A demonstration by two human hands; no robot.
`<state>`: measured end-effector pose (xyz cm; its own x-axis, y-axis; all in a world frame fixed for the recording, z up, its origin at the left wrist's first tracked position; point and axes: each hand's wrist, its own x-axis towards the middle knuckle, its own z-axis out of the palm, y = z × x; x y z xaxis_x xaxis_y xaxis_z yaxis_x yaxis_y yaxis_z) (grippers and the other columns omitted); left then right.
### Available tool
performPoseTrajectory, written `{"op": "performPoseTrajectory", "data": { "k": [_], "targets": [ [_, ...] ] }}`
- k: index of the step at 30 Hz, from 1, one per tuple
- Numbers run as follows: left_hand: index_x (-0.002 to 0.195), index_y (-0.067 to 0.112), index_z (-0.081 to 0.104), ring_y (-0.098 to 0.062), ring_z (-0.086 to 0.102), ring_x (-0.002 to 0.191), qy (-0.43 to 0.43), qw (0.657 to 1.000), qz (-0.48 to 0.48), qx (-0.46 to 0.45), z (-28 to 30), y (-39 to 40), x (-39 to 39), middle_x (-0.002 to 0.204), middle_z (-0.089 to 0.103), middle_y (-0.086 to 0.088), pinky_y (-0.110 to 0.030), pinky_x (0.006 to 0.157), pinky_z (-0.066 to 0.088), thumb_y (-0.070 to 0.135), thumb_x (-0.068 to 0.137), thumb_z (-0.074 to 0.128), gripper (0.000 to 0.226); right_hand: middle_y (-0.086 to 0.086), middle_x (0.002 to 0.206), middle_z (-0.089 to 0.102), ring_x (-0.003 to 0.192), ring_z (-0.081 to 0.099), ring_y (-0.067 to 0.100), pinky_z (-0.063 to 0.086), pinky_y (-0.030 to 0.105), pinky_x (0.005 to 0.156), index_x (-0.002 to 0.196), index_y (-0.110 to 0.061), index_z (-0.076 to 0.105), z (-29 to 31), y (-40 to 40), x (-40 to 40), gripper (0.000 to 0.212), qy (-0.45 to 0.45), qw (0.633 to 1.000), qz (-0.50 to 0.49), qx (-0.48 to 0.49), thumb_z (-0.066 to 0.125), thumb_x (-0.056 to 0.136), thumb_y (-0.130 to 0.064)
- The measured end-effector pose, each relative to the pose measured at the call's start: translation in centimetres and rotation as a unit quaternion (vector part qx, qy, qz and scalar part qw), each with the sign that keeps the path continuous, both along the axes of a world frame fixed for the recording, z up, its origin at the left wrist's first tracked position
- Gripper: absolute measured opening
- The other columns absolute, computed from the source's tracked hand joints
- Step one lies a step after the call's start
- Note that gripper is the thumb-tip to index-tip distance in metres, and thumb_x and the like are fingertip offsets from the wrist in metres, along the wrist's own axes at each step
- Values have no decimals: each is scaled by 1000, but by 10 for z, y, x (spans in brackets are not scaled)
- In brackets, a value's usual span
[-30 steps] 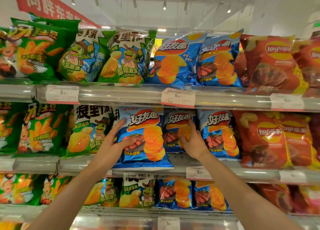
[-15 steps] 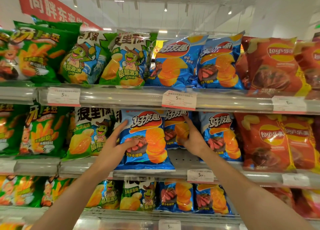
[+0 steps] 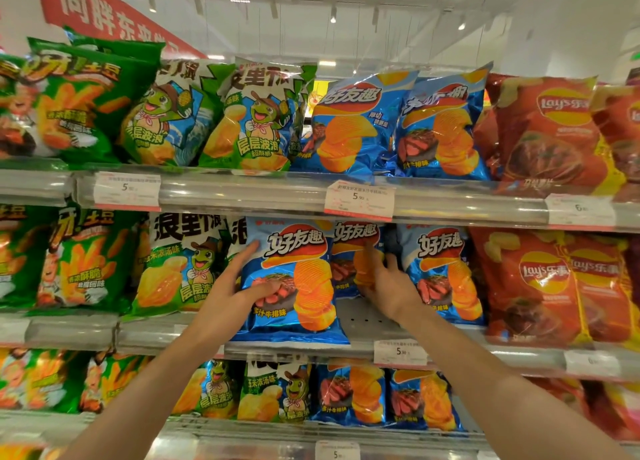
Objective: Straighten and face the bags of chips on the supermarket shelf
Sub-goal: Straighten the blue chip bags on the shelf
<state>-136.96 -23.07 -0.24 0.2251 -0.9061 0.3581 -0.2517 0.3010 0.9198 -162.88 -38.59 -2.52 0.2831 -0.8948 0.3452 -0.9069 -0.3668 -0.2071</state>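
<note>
Three blue chip bags stand side by side on the middle shelf. The front left blue bag stands at the shelf's edge; my left hand grips its left side, thumb across the front. The middle blue bag sits further back on the shelf. My right hand reaches into the gap, its fingers on that bag's right edge and against the right blue bag. Whether those fingers curl round a bag is hidden.
Green bags fill the shelf to the left and red bags to the right. The upper shelf and lower shelf hold the same brands. Price tags hang on the shelf rails.
My right hand slid from the middle bag's front toward the gap beside the right bag. My left hand stays on the front left bag. The view shifted down slightly.
</note>
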Motion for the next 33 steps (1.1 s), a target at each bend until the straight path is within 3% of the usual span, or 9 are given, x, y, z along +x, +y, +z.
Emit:
{"op": "performPoseTrajectory", "data": {
  "k": [7,13,17,20,22,24,28,30,33],
  "targets": [
    [145,46,42,32,36,104,-17,1000,0,-1,-2,2,-2,141,40,28,-4,80,40,22,89,72,68,19,160,20,145,26,40,33,44,113,158,-26,13,2,-2,-4,88,-100,991,27,89,67,90,-36],
    [147,42,43,28,46,106,-6,1000,-19,-3,-4,-4,-16,138,48,27,-8,84,44,20,87,74,71,-1,124,58,114,58,16,47,28,95,123,-31,55,16,50,-27,34,-244,964,86,65,66,92,-41],
    [147,42,41,37,40,99,-28,999,-36,-15,-6,-16,-42,135,44,28,5,77,39,20,90,72,69,-17,136,55,122,54,2,45,31,106,144,-41,37,25,87,-31,68,-338,910,145,190,56,85,-69],
    [148,48,36,21,38,124,-38,996,-74,-16,-7,-30,-62,145,38,31,-15,106,40,21,93,70,70,-21,148,44,133,46,4,40,39,112,152,-54,8,18,88,-31,103,-358,895,160,214,60,69,-85],
    [150,49,33,15,35,130,-48,995,-89,-4,-9,-39,-72,147,32,34,-25,113,37,16,96,66,71,-17,149,46,133,48,8,43,43,110,151,-55,6,14,81,-32,105,-379,892,148,195,68,70,-76],
    [151,46,31,22,41,119,-58,995,-87,-9,-9,-49,-84,141,36,33,-11,99,41,14,98,61,69,-14,143,52,129,52,9,46,42,108,153,-51,8,12,73,-32,98,-402,892,133,162,73,79,-57],
    [144,39,30,21,62,82,-70,996,-51,-8,-6,-70,-105,114,55,24,-2,70,47,5,100,55,61,-15,138,54,124,54,3,48,12,92,157,-35,13,9,61,-22,84,-416,892,130,125,67,94,-21],
    [151,42,27,2,70,84,-72,997,-39,-1,-13,-82,-109,122,60,8,-19,82,56,18,98,59,66,-14,139,51,125,51,5,43,5,87,157,-30,10,7,57,-15,82,-394,901,117,137,64,96,-22],
    [155,43,18,20,56,82,-102,994,-3,31,-26,-87,-106,127,46,4,-13,95,37,31,98,59,71,-9,150,42,130,46,5,40,10,97,159,-30,1,3,52,-16,88,-357,920,109,118,63,97,-27]
  ]
}}
